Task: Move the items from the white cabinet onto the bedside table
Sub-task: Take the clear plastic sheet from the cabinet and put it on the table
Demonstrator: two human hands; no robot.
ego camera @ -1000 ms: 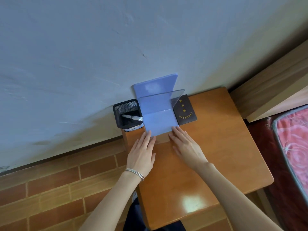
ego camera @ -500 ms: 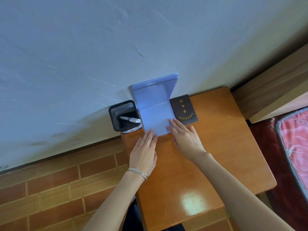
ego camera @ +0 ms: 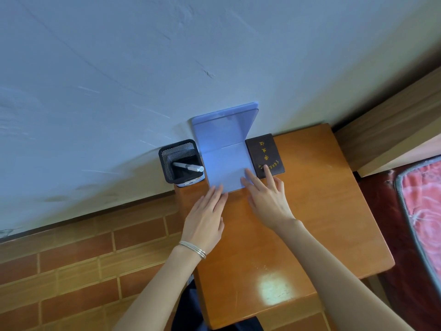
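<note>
One view, head camera: looks down on a wooden surface [ego camera: 322,211] set against a pale wall [ego camera: 143,68], with both bare forearms reaching in from the lower edge.
left hand [ego camera: 205,218]: released, palm down, fingers straight and close together; the fingertips reach the near edge of the flat leaf of the folder [ego camera: 224,149], by its left corner.
right hand [ego camera: 267,197]: released, palm down, fingers straight and spread; one fingertip lies on the near right corner of the folder's flat leaf, another on the near end of the booklet [ego camera: 265,151].
folder: translucent blue, open in an L at the far edge of the surface; one leaf stands against the wall, the other lies flat on the wood.
booklet: dark brown cover with gold lettering, flat on the surface, right beside the folder's right edge, its far end at the wall.
pen holder [ego camera: 177,156]: black mesh, square, upright at the far left corner of the surface, just beside the folder's left edge; whether the two touch I cannot tell.
pen [ego camera: 188,167]: white, lying slanted inside the pen holder.
bracelet [ego camera: 193,249]: thin silver bands round the left wrist.
floor [ego camera: 71,271]: brown brick-pattern tiles to the left of the surface.
bed [ego camera: 424,206]: pink patterned cover at the right edge of the view, near the surface's right side.
</note>
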